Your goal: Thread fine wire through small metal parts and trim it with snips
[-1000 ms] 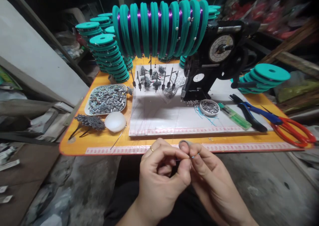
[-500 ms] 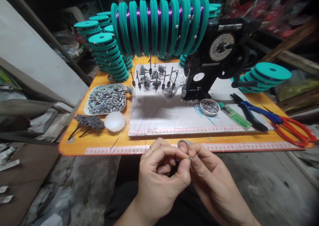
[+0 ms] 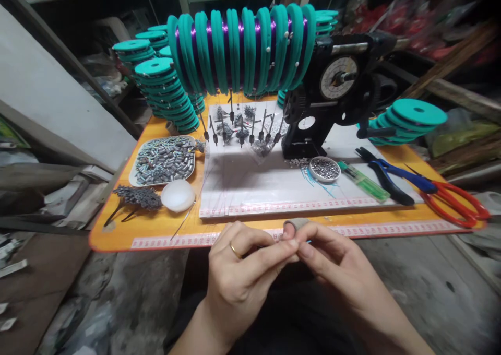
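In the head view, the left hand [image 3: 240, 274] and right hand [image 3: 332, 258] were brought together at lower centre. A blue strand [image 3: 309, 241] was pinched between the right thumb and finger, at the meeting fingertips; the left fingers were pressed closed, their contents hidden. Green spools [image 3: 242, 52] were mounted at upper centre; pliers [image 3: 385, 177] were laid at right, scissors [image 3: 456, 201] beside them.

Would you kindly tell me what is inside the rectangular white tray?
The white tray holds grey cylinders and thin pale pieces; anything beneath the top layer is covered from view.
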Available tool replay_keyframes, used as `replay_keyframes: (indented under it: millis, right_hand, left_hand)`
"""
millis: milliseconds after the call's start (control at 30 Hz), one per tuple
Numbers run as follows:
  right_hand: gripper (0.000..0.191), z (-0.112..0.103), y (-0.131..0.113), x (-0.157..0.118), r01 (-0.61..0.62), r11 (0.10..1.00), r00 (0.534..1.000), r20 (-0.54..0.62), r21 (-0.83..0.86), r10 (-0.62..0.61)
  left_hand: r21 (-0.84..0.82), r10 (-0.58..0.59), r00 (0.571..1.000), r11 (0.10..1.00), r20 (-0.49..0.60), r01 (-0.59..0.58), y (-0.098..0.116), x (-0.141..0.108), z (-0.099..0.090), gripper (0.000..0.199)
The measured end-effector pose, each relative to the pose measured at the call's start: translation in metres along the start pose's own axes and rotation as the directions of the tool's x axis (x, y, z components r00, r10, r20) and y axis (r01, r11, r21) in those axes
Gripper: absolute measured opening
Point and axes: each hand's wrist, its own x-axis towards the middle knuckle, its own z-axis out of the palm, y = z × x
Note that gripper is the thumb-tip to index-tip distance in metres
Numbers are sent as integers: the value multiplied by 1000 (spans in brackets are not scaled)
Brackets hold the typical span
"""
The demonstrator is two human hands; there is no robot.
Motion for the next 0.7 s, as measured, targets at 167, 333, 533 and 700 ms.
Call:
replay_keyframes:
  millis: [167, 333, 533, 700]
  right_hand:
    - [8, -3, -1, -4, 95, 980, 991, -81, -175, -110]
    - [7, -6, -3, -4, 130, 954, 985, -71, -270, -155]
    - [14, -6, -8, -1, 129, 925, 989, -20, -357, -146]
    - [7, -10, -3, -4, 132, 932, 982, -84, -339, -169]
  left_hand:
    - [43, -13, 1000, 999, -13, 14, -4, 2, 2, 22]
    - [51, 22, 999, 998, 37, -24, -7, 1, 4, 27]
    - [78, 45, 995, 996, 93, -53, -8, 8, 5, 25]
    - [133, -76, 980, 990, 185, 52, -5, 15, 2, 36]
